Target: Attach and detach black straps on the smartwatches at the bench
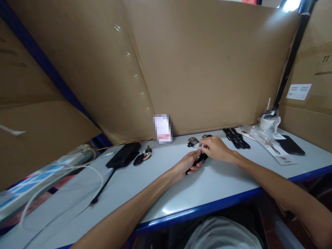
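Both my hands meet near the middle of the grey table (181,186). My left hand (187,162) is closed around a black watch strap (201,159) that lies low over the tabletop. My right hand (214,148) pinches the strap's upper end, where a small pale piece shows between the fingers. Just behind the hands lie a small grey watch body (193,141) and another small dark part (206,136).
Several black straps (236,138) lie at the back right, beside clear plastic bags (268,124), a printed card (284,158) and a black phone (292,145). A black pouch (123,155), keys (144,156) and white cables (64,180) lie left. Cardboard walls enclose the table.
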A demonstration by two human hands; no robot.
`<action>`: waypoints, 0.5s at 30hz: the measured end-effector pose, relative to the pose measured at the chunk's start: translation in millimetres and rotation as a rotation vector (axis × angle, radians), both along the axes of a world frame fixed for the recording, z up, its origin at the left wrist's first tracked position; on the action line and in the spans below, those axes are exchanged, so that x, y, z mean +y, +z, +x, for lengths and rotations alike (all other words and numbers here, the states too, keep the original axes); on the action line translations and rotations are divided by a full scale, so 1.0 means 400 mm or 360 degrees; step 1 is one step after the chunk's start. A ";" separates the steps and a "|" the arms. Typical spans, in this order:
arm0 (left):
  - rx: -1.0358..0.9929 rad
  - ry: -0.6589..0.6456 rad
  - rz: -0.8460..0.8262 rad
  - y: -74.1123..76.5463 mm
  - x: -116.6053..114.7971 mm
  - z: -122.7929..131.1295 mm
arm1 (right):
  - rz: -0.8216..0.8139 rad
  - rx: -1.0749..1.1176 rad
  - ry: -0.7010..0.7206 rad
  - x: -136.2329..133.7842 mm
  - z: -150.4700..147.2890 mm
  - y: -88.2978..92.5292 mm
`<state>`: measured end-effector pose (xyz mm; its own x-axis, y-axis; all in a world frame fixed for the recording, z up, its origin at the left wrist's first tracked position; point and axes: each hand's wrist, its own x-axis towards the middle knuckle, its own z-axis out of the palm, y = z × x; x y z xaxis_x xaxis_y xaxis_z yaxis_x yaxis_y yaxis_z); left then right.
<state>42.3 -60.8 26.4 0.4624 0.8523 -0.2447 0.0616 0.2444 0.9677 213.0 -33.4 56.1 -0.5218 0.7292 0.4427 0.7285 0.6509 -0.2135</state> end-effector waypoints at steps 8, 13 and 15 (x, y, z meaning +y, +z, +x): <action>-0.0028 -0.0057 -0.0006 -0.006 0.006 -0.004 | -0.0161 -0.0023 -0.0148 0.008 -0.009 -0.011; -0.0014 -0.0059 0.0008 -0.006 0.002 -0.002 | -0.0305 0.0046 0.0029 0.029 0.012 -0.008; -0.0008 -0.0063 0.0026 -0.006 0.000 -0.002 | -0.0362 0.0101 0.0096 0.037 0.019 -0.007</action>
